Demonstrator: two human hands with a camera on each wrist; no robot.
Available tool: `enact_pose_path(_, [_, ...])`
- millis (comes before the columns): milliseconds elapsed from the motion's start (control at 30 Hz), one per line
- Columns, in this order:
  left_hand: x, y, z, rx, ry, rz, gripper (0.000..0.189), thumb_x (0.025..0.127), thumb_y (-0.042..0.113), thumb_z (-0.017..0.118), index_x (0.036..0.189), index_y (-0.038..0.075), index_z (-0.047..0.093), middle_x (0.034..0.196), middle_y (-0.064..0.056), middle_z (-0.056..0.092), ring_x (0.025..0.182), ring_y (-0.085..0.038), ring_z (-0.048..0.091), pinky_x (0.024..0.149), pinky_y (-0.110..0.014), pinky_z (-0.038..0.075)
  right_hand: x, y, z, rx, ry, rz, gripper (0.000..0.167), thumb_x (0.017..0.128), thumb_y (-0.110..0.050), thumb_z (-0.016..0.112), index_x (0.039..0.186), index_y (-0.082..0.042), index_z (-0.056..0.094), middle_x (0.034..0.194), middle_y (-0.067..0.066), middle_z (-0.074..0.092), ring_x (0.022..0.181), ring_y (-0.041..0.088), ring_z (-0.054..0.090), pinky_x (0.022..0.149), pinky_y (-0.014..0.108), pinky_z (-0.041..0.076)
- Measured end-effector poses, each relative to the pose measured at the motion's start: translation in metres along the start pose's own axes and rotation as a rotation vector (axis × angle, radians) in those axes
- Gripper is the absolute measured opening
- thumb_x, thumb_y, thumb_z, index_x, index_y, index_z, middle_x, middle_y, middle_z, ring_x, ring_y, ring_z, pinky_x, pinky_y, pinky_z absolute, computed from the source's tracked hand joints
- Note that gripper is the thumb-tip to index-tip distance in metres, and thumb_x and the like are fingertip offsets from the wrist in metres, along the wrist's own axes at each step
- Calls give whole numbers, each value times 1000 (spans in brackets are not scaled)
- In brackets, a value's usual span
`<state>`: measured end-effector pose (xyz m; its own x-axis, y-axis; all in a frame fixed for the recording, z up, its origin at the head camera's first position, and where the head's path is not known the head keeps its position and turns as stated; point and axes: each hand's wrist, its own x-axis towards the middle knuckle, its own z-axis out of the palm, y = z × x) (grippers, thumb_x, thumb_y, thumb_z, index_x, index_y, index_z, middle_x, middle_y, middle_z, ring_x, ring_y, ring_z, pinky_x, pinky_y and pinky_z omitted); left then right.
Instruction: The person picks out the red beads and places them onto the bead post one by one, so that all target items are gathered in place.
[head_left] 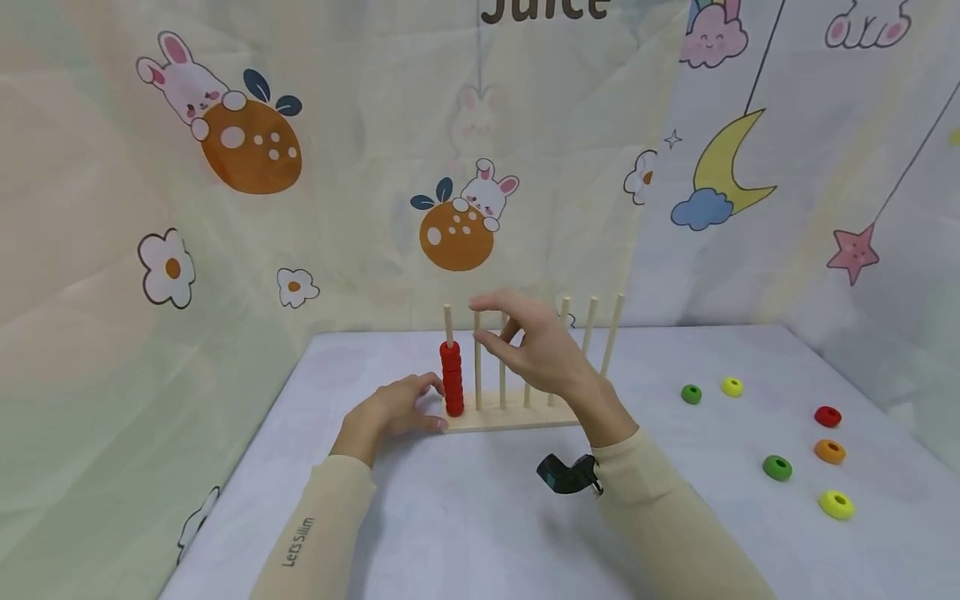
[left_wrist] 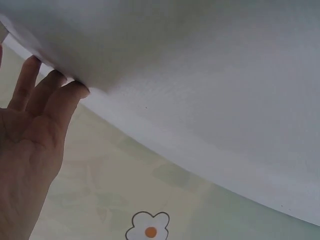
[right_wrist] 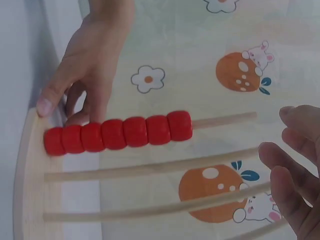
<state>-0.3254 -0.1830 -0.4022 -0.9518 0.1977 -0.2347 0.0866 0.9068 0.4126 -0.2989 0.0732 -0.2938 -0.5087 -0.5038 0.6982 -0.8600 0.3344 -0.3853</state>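
A light wooden peg rack (head_left: 513,413) with several upright pegs stands at the back of the table. Red beads (head_left: 452,379) are stacked on its leftmost peg, whose bare tip shows above them. My left hand (head_left: 397,407) grips the left end of the base, thumb at the front edge and fingers behind; in the right wrist view this hand (right_wrist: 92,70) is beside the lowest beads. My right hand (head_left: 536,342) is raised at the tops of the neighbouring pegs, thumb and index finger parted and curved. Nothing shows between its fingers (right_wrist: 282,192).
Loose beads lie at the right of the table: green (head_left: 692,394), yellow (head_left: 732,386), red (head_left: 827,417), orange (head_left: 830,452), another green (head_left: 777,467) and another yellow one (head_left: 836,504). A printed cloth (head_left: 360,208) hangs behind the table. A black device (head_left: 567,475) hangs at my right wrist.
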Motion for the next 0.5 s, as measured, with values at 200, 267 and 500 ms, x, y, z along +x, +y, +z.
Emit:
enact_pose_path(200, [-1,3,0,0,-11,0,53,79,42,88,123,39,57,146,-10,56,133,-33,52,103,-64,46,-12,3,-13,-12,-57,-3,41,92,-4,76,130,-10,66,127,6,67,69,10,62,57,25,55])
enact_pose_path(267, [-1,3,-1,0,-13,1,52,80,42,88,122,39,57,147,-10,55,133,-33,52,103,-64,46,-18,6,-18,-18,-64,7,40,92,-4,76,130,-11,66,127,5,67,70,10,62,55,25,54])
enact_pose_path(500, [1,2,-1,6,-6,38,54,80,42,87,124,36,57,146,-11,56,135,-34,51,105,-64,44,-44,27,-35,13,-63,-9,38,90,1,76,125,-12,68,115,2,68,69,9,61,54,28,54])
